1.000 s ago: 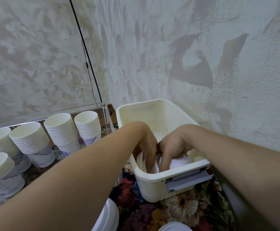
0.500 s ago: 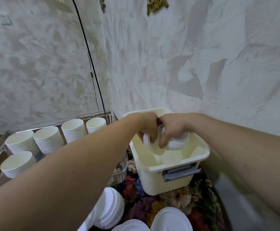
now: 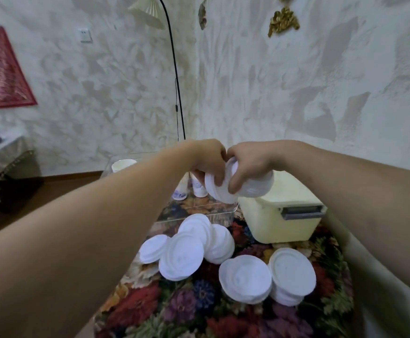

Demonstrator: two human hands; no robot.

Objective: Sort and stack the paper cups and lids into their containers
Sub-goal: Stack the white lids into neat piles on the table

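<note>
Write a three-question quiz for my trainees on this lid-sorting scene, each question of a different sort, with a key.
1. True or false: both hands grip one stack of white lids held in the air.
2. Multiple choice: the cream bin stands A) to the right of the clear tray, B) inside it, C) on top of the lids.
3. Fill in: the loose lid piles lie on a ____-patterned cloth.

Key: 1 true, since the left hand and right hand both curl round the stack; 2 A; 3 flower.
</note>
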